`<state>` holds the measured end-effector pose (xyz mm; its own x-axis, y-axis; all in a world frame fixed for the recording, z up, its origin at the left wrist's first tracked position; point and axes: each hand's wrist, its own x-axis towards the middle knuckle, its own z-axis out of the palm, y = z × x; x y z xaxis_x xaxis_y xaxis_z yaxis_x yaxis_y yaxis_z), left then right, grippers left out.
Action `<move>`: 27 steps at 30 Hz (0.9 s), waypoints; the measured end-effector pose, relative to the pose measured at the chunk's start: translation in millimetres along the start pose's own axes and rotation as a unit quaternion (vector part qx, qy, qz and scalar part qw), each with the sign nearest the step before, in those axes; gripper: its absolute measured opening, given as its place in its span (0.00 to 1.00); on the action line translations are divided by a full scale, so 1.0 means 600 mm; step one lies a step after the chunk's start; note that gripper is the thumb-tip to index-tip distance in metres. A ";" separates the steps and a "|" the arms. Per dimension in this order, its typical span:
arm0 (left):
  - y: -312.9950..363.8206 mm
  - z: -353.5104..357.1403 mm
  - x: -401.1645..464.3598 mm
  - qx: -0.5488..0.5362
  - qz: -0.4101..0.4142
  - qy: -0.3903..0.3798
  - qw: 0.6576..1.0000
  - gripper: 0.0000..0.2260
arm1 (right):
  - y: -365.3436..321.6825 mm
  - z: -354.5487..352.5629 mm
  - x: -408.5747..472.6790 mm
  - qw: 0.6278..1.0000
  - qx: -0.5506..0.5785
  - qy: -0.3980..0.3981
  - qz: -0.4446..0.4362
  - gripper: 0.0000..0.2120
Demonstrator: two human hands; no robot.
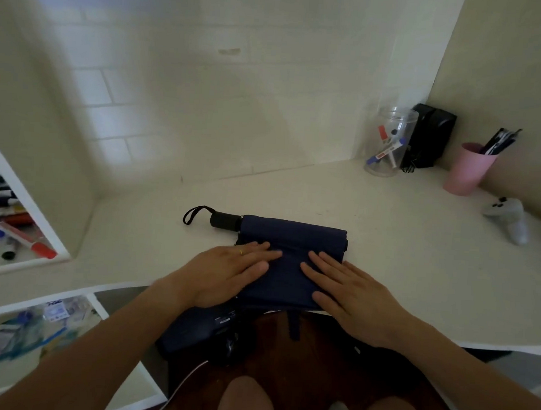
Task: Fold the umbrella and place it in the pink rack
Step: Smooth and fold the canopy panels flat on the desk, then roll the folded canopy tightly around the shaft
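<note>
Pressing flat-fingered with both hands, left (229,272) and right (349,293), we've got the umbrella (292,238) lying crosswise, handle (225,220) leftward.

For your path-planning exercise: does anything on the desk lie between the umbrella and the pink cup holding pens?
Nothing visible does. The umbrella lies under both hands, and the desk between it and the pink cup is bare.

No text, label or number is sharp enough to read.
</note>
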<state>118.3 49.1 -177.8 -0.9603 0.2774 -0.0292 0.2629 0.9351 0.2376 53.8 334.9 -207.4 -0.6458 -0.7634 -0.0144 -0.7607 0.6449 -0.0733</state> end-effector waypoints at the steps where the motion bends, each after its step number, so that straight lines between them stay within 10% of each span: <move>1: 0.004 -0.003 0.008 0.015 -0.002 0.027 1.000 0.23 | -0.002 -0.002 0.001 1.000 -0.006 0.001 0.001 0.27; 6: 0.036 0.010 0.037 0.184 0.061 0.109 0.975 0.28 | -0.008 -0.024 -0.002 0.999 -0.041 -0.012 -0.003 0.28; 13: 0.032 0.039 0.015 0.130 0.091 0.122 0.980 0.24 | -0.047 -0.060 0.053 0.989 -0.076 0.120 -0.034 0.26; 19: 0.015 0.054 0.010 0.121 0.048 0.055 0.990 0.28 | -0.023 -0.014 0.039 0.999 -0.011 -0.012 -0.045 0.32; 24: 0.018 0.050 0.018 0.140 0.050 0.009 0.989 0.29 | 0.008 -0.091 0.094 0.983 0.011 0.181 0.020 0.18; 27: 0.021 0.040 0.018 0.137 0.048 -0.001 0.989 0.29 | 0.050 -0.106 0.135 0.990 0.110 0.045 0.079 0.25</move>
<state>113.2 69.2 -198.3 -0.9299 0.3672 -0.0209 0.3677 0.9293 -0.0337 -25.6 294.7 -147.4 -0.7663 -0.6408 0.0452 -0.6234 0.7249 -0.2930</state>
